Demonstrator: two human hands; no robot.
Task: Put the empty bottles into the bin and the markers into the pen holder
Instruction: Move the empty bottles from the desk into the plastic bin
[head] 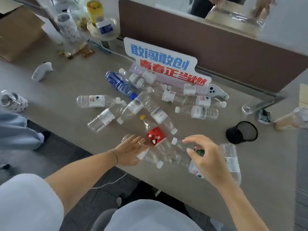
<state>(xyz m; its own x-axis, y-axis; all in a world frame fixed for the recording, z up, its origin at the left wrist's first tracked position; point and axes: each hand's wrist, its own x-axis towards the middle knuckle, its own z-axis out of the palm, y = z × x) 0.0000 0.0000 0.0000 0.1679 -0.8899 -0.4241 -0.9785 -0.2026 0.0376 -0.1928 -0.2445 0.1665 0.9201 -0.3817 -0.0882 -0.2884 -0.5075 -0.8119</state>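
Note:
Several empty clear plastic bottles lie scattered on the grey table (66, 84), among them a blue bottle (120, 84) and a red-labelled bottle (154, 133) with a yellow cap. My left hand (131, 150) lies flat with straight fingers on clear bottles just left of the red label. My right hand (205, 155) arches with spread fingers over a clear bottle with a green label (179, 145); no firm grip shows. Another clear bottle (231, 162) lies right of that hand. The black mesh pen holder (241, 132) sits tipped at the right. No bin or markers are visible.
A standing sign (163, 64) leans against the brown partition (216, 47) behind the pile. White controllers (42, 70) (215, 90), a cardboard box (16, 30), jars at the back left and a glass (248, 109) are around. Another person's hand (293, 119) holds a bottle at the right edge.

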